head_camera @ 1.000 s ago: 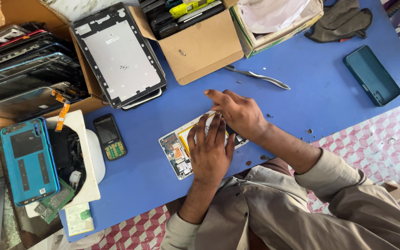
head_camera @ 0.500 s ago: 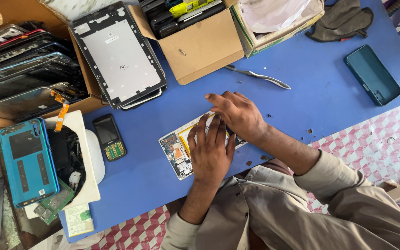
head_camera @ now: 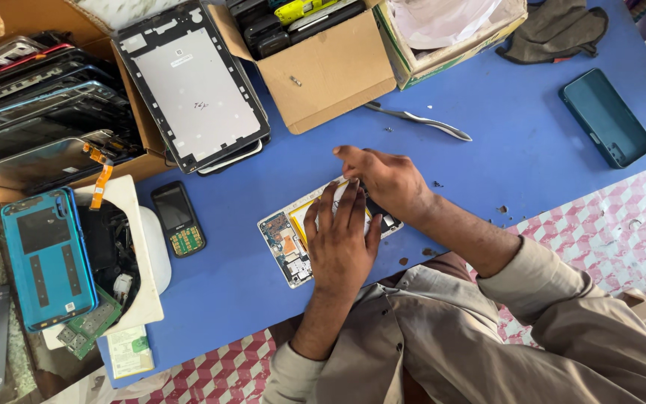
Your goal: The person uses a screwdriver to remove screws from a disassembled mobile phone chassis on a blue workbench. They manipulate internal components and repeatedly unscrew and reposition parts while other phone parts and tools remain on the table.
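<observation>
Blue table [head_camera: 532, 164] holds an opened phone with its yellow battery [head_camera: 293, 236]; left hand [head_camera: 344, 243] presses flat on it, right hand [head_camera: 386, 179] pinches its top edge.

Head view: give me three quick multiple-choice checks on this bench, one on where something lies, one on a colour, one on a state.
1. Where does the metal tool lie?
A. On the blue table just beyond the hands, by the cardboard box
B. Inside the cardboard box
C. Under the tablet

2. What colour is the phone back cover at the far right?
A. Red
B. Dark teal
C. White

3. What state is the phone under the hands in?
A. Sealed in a case
B. Opened, with circuit board and yellow part exposed
C. Screen lit

Answers:
1 A, it rests on the bare table next to the box.
2 B, the cover is dark teal against the blue.
3 B, the left hand presses flat on it while the right hand works at its end, with the board showing.
</observation>
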